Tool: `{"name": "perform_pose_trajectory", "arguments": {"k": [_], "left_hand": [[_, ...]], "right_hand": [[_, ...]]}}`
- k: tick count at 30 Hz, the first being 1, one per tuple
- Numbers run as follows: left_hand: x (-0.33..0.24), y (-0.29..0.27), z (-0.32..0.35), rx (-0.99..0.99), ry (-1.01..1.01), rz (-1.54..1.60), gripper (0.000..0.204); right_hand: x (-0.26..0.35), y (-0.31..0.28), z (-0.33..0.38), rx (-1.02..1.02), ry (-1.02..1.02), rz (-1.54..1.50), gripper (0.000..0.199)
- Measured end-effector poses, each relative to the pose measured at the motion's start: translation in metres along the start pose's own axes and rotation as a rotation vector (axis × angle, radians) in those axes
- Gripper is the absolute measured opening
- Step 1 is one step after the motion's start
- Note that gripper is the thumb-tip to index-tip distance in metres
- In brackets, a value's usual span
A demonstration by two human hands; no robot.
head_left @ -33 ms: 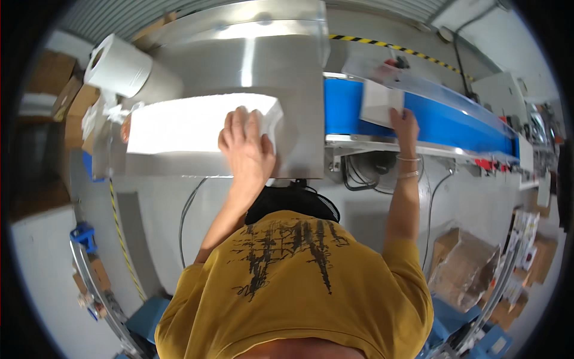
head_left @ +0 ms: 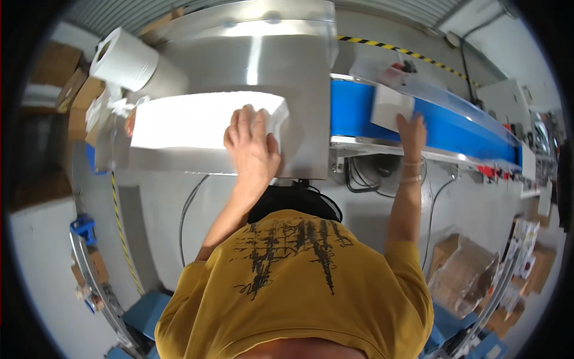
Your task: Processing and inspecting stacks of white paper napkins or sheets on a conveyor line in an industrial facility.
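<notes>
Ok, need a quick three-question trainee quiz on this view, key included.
1. Which hand touches the small white rectangular piece over the blue conveyor belt?
2. True or false: the white cylindrical roll is closer to the left hand than to the right hand.
3. The left hand rests on: a) the roll; b) the long, bright white block on the silver metal table; c) the belt.
Key: 1. the right hand; 2. true; 3. b.
</notes>
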State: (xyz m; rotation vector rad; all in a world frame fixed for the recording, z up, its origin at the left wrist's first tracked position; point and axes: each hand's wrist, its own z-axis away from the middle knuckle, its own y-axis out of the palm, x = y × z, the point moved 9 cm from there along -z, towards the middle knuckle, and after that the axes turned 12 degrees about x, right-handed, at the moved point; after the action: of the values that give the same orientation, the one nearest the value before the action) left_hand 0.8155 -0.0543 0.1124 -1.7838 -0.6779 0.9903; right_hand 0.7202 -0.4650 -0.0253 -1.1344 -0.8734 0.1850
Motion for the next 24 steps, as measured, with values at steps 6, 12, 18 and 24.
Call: {"name": "perform_pose_trajectory", "arguments": {"k": [6, 12, 18, 24], "left_hand": [[-0.011, 0.006, 0.0, 0.015, 0.039, 0.051, 0.046], [-0.02, 0.003, -0.002, 0.088, 0.052, -0.035, 0.039], [0.006, -0.002, -0.001, 0.027, -0.003, 0.063, 0.042], [0.018, 0.002, -0.002, 0.002, -0.009, 0.058, 0.05]], "right_hand": [[0.15, 0.033, 0.055, 0.441, -0.295, -0.225, 0.051], [0.258, 0.081, 0.106, 0.931, -0.185, -0.311, 0.047], [0.18, 0.082, 0.084, 0.883, -0.297, -0.921, 0.045], [0.032, 0.031, 0.027, 0.105, -0.154, -0.61, 0.048]]}}
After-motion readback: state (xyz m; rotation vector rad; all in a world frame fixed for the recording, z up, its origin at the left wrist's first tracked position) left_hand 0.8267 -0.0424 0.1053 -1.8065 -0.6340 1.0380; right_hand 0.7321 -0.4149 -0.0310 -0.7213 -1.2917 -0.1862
